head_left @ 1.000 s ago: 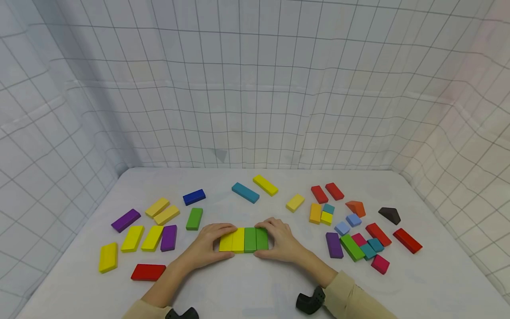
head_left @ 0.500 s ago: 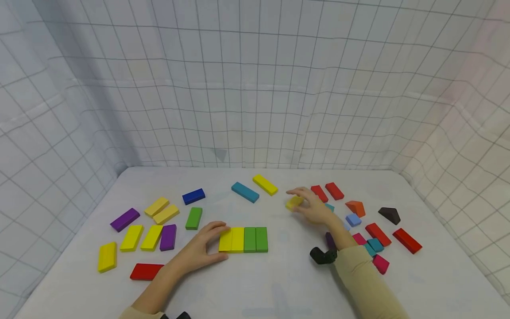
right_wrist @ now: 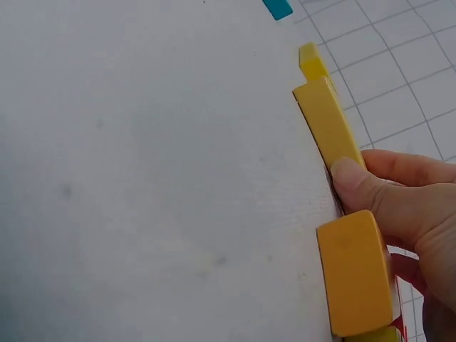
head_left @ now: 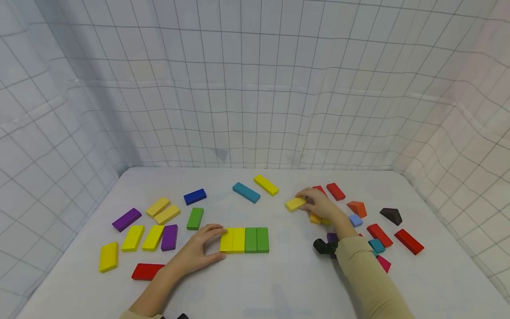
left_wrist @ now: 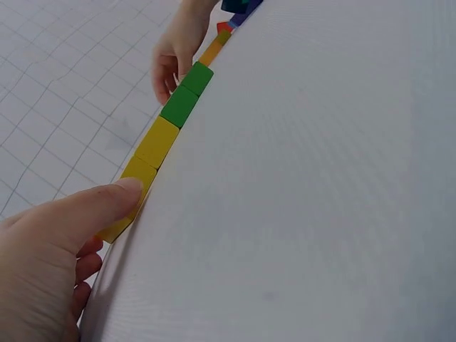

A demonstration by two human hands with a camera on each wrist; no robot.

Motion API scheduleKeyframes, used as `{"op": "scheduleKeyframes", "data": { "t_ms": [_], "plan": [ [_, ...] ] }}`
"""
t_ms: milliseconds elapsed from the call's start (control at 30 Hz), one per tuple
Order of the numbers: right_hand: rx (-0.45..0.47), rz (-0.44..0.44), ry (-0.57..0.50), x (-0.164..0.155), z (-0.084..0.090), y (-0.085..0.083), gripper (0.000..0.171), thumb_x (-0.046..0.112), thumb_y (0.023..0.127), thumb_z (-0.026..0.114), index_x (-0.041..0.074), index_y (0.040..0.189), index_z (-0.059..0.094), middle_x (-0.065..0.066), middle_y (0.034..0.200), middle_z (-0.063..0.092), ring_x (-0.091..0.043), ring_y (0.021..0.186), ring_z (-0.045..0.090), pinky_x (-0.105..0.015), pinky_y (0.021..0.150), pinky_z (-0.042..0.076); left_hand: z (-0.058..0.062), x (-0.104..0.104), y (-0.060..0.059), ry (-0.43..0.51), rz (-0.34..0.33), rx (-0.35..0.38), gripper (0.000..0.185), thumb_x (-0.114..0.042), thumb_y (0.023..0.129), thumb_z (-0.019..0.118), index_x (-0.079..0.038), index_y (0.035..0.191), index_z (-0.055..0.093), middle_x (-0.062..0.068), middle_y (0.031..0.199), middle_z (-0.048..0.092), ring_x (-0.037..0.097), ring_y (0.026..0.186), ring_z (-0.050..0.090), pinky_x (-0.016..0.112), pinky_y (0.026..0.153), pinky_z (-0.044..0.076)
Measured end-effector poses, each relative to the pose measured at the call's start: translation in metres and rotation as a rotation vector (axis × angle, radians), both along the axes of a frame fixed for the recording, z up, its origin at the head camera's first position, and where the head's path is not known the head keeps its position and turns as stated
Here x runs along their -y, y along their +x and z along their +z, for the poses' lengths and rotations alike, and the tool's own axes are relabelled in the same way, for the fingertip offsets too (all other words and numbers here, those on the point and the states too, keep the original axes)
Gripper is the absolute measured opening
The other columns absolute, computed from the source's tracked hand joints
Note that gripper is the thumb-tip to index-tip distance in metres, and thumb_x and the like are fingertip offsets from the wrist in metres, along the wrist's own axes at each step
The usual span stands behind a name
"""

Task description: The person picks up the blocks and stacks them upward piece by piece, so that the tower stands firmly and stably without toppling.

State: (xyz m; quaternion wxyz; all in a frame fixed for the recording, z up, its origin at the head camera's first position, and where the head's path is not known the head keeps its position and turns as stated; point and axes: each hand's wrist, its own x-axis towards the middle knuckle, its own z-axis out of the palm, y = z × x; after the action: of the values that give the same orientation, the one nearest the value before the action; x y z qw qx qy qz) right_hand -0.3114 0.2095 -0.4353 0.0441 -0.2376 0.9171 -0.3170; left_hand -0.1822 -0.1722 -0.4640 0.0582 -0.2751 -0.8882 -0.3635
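In the middle of the table, two yellow blocks and two green blocks lie side by side in a flat row. At its left end my left hand holds the outer yellow block between thumb and fingers, its thumb on the near end. Farther right, my right hand pinches a pale yellow block by its right end. The right wrist view has that pale yellow block under the thumb, close to an orange block. Some blocks under the right forearm are partly hidden.
Left of the row lie several yellow and purple blocks, a red block, a dark blue block and a loose green block. Behind are a light blue block and a yellow block. Mixed small blocks cluster at right.
My right hand has left the green end of the row, moved right and away, and taken hold of the pale yellow block. The left hand has shifted slightly left, staying at the yellow end.
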Motion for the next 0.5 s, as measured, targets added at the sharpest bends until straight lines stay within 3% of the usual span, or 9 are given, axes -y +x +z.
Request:
{"op": "scheduleKeyframes", "data": {
  "t_ms": [300,500],
  "plan": [
    [-0.091,0.019,-0.016,0.040,0.006,0.011,0.032,0.018,0.078,0.073,0.008,0.107,0.061,-0.002,0.102,0.059,-0.019,0.093,0.051,-0.034,0.083,0.047,-0.002,0.001,-0.002,0.010,-0.008,-0.030,0.047,-0.023,0.075,0.076,-0.012,0.117,0.060,0.004,0.123,0.052,0.021,0.112,0.049,0.042,0.095,0.043],
    [-0.059,0.086,-0.063,0.088,0.001,0.027,0.033,0.024,0.079,0.072,0.009,0.105,0.060,0.001,0.095,0.057,-0.015,0.086,0.049,-0.026,0.074,0.045,-0.002,0.001,-0.002,0.019,-0.015,-0.047,0.046,-0.026,0.075,0.075,-0.013,0.117,0.060,0.003,0.120,0.052,0.020,0.110,0.049,0.040,0.094,0.044]
  ]
}}
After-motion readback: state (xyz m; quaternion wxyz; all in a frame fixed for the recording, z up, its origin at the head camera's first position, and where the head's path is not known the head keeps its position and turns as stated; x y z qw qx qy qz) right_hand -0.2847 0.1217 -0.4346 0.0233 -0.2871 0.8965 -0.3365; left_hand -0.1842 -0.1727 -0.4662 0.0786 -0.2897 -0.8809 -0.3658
